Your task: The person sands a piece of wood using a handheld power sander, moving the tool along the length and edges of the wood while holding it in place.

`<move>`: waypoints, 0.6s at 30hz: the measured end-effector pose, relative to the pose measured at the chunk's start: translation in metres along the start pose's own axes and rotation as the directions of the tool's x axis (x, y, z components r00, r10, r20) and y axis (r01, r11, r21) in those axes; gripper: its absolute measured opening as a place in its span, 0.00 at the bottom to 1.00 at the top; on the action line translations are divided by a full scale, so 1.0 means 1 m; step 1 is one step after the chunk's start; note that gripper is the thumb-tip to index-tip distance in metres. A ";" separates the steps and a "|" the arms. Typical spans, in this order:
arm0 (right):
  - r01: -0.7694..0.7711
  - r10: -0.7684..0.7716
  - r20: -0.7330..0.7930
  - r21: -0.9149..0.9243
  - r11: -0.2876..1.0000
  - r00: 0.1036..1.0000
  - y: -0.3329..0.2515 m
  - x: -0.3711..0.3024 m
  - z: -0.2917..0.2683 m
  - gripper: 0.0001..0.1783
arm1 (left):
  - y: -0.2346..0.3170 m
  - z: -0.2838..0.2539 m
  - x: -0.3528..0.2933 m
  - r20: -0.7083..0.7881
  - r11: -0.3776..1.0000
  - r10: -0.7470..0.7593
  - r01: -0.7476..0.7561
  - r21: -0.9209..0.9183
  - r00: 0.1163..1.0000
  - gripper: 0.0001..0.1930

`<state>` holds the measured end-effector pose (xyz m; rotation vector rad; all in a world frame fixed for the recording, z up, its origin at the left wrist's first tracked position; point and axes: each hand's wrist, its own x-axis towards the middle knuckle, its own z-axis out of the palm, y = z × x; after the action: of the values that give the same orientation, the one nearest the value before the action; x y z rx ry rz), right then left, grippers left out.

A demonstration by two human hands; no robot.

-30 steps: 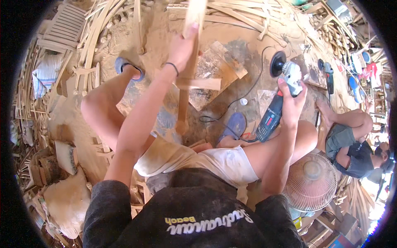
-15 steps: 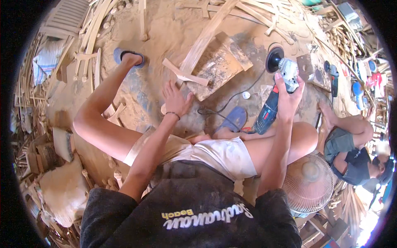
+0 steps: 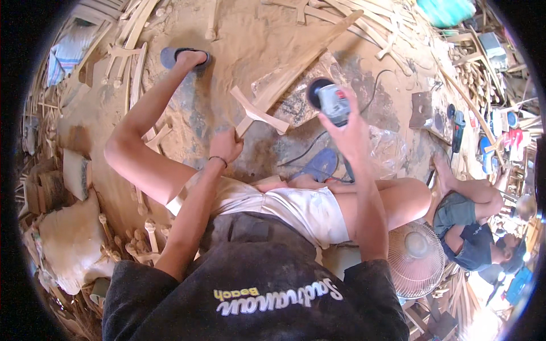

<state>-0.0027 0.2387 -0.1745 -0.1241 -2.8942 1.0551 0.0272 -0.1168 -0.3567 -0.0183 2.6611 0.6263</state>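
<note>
My left hand (image 3: 226,145) is closed around the short handle end of a wooden sword (image 3: 311,58), which has a crosspiece near the handle and a long blade slanting away to the far right. Under the blade lies a dusty, worn wooden block (image 3: 296,111). My right hand (image 3: 351,135) grips an angle grinder (image 3: 334,105) with a round black disc facing left. The disc hovers just right of the blade, and I cannot tell whether it touches. Most of the grinder's body is hidden behind my hand and forearm.
Several carved wooden pieces (image 3: 392,42) lie along the far side. A clear plastic bag (image 3: 389,149) is right of my forearm. A fan (image 3: 417,250) stands beside my right leg. Another person (image 3: 472,233) sits at the right, near a second grinder (image 3: 457,128). A cushion (image 3: 71,241) lies left.
My left hand has gone from lying open by the handle to gripping it. My right hand has brought the grinder left, close to the blade. The sword's blade has swung rightward.
</note>
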 end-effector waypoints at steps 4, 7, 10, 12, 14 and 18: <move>0.045 -0.005 0.247 -0.155 0.987 0.969 -0.002 -0.001 0.040 0.48 | -0.002 0.003 -0.013 0.104 1.000 0.005 -0.008 0.028 0.995 0.15; 0.084 -0.025 0.327 -0.169 0.982 0.945 -0.013 -0.007 0.065 0.47 | -0.023 0.008 -0.018 0.069 0.999 -0.047 0.046 0.016 0.997 0.14; 0.115 -0.073 0.296 -0.128 0.985 0.952 -0.008 -0.012 0.075 0.47 | -0.018 -0.002 -0.013 0.109 1.000 0.026 -0.026 -0.005 0.994 0.13; 0.119 -0.058 0.340 -0.161 0.980 0.939 -0.011 -0.014 0.081 0.46 | -0.018 0.002 -0.014 0.134 0.997 0.060 -0.064 0.031 0.989 0.12; 0.129 -0.056 0.371 -0.175 0.976 0.927 -0.012 -0.016 0.088 0.46 | -0.019 0.010 -0.013 0.168 0.994 0.077 -0.088 0.059 0.983 0.12; 0.144 -0.031 0.428 -0.234 0.961 0.903 -0.006 -0.020 0.096 0.46 | -0.013 0.022 -0.013 0.229 0.994 0.071 -0.088 0.062 0.971 0.13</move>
<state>0.0088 0.1712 -0.2447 0.2579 -3.3769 0.7553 0.0493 -0.1200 -0.3755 0.1712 2.4698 0.5232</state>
